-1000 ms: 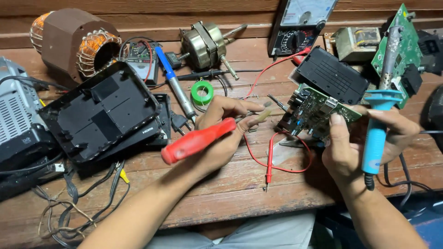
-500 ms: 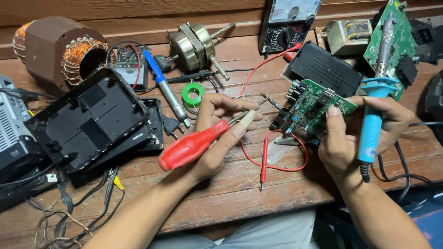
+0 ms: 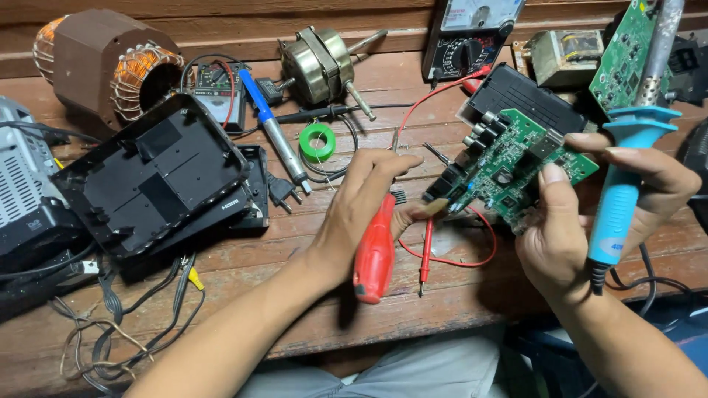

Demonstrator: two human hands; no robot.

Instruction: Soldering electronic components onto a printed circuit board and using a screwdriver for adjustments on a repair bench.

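At far left on the wooden workbench [image 3: 472, 309]: a motor stator with copper windings [image 3: 110, 63], a grey ribbed casing [image 3: 22, 184], and an open black plastic housing [image 3: 151, 177] lying tilted over a second black panel, loose cables [image 3: 125, 324] trailing below. Further right, near the back edge: a blue-handled soldering iron [image 3: 273, 129], a small brass-coloured motor with shaft [image 3: 321, 63], a green solder spool [image 3: 318, 141]. Centre: left hand [image 3: 365, 203], fingers clenched round a red-handled screwdriver [image 3: 375, 254] — handle pointing down toward the bench edge, tip up against the lower left corner of the green circuit board [image 3: 512, 173]. Beneath, a red test lead [image 3: 426, 254] on the bench; behind, an analogue multimeter [image 3: 472, 37]. Board held tilted above the bench, between both hands, just in front of a black box [image 3: 516, 96]. Right hand [image 3: 590, 221]: thumb and fingers grasping the board's right edge, remaining fingers closed round a light-blue soldering iron [image 3: 623, 191] held upright. Far right rear — a second green board [image 3: 623, 55] and a transformer [image 3: 564, 55].
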